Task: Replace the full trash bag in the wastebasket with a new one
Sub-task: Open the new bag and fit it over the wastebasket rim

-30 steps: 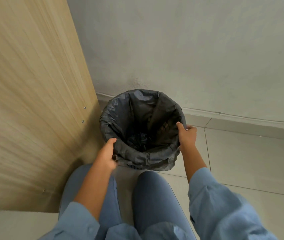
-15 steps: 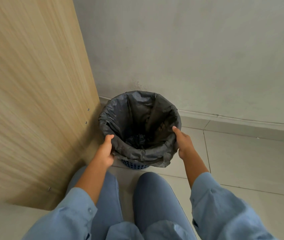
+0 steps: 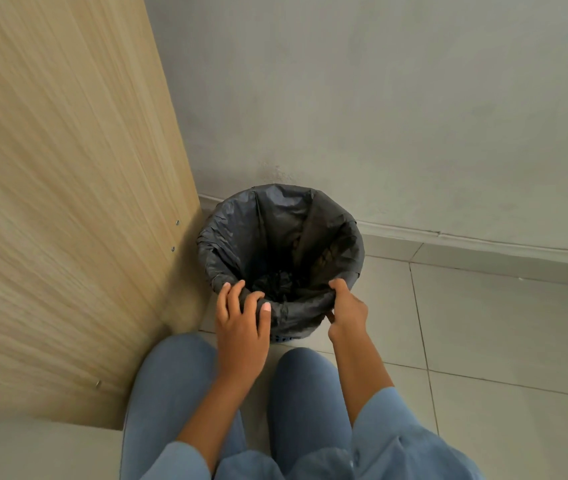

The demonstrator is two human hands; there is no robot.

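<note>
Both hands have come in from the sides of the rim to its near edge. A second ago they gripped the black trash bag (image 3: 277,244) at the left and right of the wastebasket; now the left hand (image 3: 241,323) lies over the folded-down cuff at the near left, fingers spread and curled across the plastic, thumb along the front — its grip looks loose, resting on the film rather than pinching it. The right hand (image 3: 348,311) sits at the near right with its fingers hooked over the edge and the thumb below, clenched on a fold of the bag.

The bag is in the wastebasket (image 3: 284,338), of which only a strip of blue mesh shows under the cuff, standing on the tiled floor (image 3: 500,323) in the corner between the wooden panel (image 3: 68,202) and the grey wall (image 3: 379,98). The liner's mouth is open and its cuff hangs over the rim; what lies at the bottom is too dark to tell.

This shift reads as peeling the cuff off the rim, so the task is early — the bag is not yet gathered or lifted out.
</note>
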